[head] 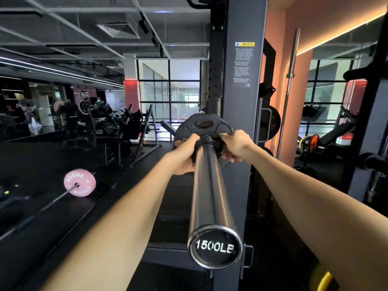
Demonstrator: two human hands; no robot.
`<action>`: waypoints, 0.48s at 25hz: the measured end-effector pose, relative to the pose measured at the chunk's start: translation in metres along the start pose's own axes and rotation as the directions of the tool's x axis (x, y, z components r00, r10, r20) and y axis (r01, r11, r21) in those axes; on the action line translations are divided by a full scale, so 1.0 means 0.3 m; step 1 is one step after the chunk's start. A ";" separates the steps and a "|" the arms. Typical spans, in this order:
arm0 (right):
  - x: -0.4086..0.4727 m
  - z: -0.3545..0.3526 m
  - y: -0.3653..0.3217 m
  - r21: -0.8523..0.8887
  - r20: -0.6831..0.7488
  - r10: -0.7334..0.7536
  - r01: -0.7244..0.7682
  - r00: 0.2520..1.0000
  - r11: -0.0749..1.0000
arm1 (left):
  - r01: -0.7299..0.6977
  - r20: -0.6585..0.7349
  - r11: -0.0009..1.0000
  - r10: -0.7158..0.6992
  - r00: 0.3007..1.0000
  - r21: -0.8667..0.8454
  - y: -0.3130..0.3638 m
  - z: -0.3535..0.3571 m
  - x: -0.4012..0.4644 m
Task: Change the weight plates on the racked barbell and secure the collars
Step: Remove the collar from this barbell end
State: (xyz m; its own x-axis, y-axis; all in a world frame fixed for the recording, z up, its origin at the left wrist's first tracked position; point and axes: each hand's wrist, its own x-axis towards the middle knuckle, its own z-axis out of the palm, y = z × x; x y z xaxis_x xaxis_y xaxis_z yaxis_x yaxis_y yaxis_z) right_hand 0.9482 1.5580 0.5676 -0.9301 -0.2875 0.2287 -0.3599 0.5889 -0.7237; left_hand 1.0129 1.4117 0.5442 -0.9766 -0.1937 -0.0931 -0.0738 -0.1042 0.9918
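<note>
Both hands, left hand (184, 155) and right hand (238, 144), grip the collar (207, 143) on the barbell sleeve (210, 185), against the black plate (202, 124) just beyond them; securing or releasing, unclear.

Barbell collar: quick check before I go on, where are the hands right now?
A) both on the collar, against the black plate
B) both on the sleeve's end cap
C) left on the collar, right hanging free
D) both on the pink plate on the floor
A: the left hand and the right hand both grip the collar on the sleeve, right against the black plate.
</note>
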 end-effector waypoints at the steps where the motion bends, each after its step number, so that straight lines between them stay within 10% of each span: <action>1: -0.006 -0.001 0.001 -0.025 0.023 0.013 -0.013 1.000 1.000 | -0.012 -0.028 1.000 0.012 1.000 0.015 -0.001 0.002 -0.005; 12: -0.359 -0.047 -0.081 0.016 0.029 0.117 -0.117 0.993 0.993 | -0.043 0.090 0.996 0.036 0.995 0.072 -0.033 0.019 -0.322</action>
State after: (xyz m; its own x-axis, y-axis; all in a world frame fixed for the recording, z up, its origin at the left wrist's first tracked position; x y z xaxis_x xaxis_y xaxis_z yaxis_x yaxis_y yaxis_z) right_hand 1.0561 1.5853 0.5696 -0.9632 -0.2385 0.1236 -0.2472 0.6067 -0.7555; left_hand 1.1067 1.4371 0.5439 -0.9928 -0.1089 -0.0491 -0.0466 -0.0249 0.9986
